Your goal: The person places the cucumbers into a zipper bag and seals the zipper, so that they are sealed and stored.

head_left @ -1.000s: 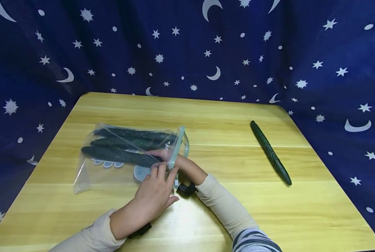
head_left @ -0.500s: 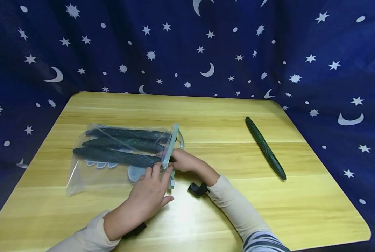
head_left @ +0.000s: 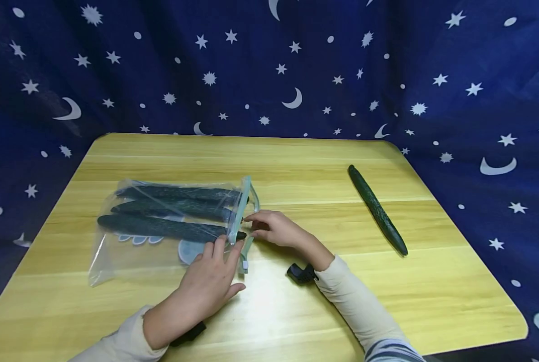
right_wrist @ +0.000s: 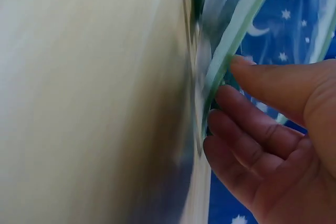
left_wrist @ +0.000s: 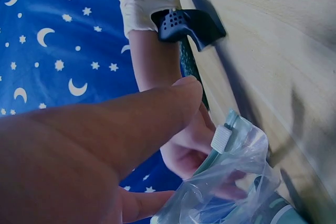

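A clear zip bag [head_left: 129, 261] lies on its side in the head view, holding three cucumbers [head_left: 161, 227]. Its mouth, edged with a pale green zip strip [head_left: 239, 211], faces right and gapes. The nearest cucumber's dark tip shows at that mouth. My left hand [head_left: 208, 281] rests its fingertips on the near part of the upper rim, thumb standing apart. Just outside the mouth is my right hand [head_left: 278, 229], fingers loosely bent and nothing held. In the right wrist view, the right thumb and fingertips [right_wrist: 223, 95] are close to the green strip; contact is unclear.
One more cucumber [head_left: 378, 211] lies slanted on the right of the wooden table [head_left: 324, 176]. A white zip slider [left_wrist: 221, 139] sits on the strip's end. Black wrist cameras [head_left: 301, 274] are strapped below the sleeves. A blue star-patterned curtain [head_left: 251, 65] surrounds the table.
My right hand has drawn out of the bag to the right, leaving the cucumber inside. My left hand has stayed at the bag's rim. The whole view has shifted slightly.
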### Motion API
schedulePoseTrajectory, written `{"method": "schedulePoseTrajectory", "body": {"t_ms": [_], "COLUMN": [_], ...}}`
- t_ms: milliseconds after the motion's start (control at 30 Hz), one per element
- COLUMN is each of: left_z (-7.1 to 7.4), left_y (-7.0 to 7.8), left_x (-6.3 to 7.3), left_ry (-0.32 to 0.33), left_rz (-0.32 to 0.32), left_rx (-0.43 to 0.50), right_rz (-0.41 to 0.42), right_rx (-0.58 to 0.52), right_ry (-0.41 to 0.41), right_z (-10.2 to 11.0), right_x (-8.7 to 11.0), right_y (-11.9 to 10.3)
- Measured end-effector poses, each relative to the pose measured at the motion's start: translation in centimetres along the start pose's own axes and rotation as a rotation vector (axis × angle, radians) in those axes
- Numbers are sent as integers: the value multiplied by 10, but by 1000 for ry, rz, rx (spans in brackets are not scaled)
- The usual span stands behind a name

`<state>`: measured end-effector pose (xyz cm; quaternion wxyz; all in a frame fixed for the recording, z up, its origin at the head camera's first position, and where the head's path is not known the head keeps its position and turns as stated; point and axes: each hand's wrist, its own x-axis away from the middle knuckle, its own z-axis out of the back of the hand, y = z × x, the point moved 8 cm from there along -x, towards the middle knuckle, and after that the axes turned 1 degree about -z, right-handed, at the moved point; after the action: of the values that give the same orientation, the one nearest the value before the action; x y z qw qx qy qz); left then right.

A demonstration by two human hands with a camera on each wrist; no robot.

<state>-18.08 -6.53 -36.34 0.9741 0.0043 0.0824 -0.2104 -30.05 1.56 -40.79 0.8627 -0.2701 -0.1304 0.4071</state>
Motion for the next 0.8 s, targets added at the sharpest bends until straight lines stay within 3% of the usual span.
{"method": "schedulePoseTrajectory", "body": {"t_ms": [400, 800], "left_z": [-3, 0], "left_y": [-1, 1], "left_x": [0, 1], "left_ry": [-13, 44], "left_rz": [-1, -26], "left_rx": [24, -1], "right_rz": [-150, -376], "right_rx": [-38, 20], "right_ry": [132, 415], "right_z": [28, 86], "right_x": [40, 118], "right_y": [49, 108]}}
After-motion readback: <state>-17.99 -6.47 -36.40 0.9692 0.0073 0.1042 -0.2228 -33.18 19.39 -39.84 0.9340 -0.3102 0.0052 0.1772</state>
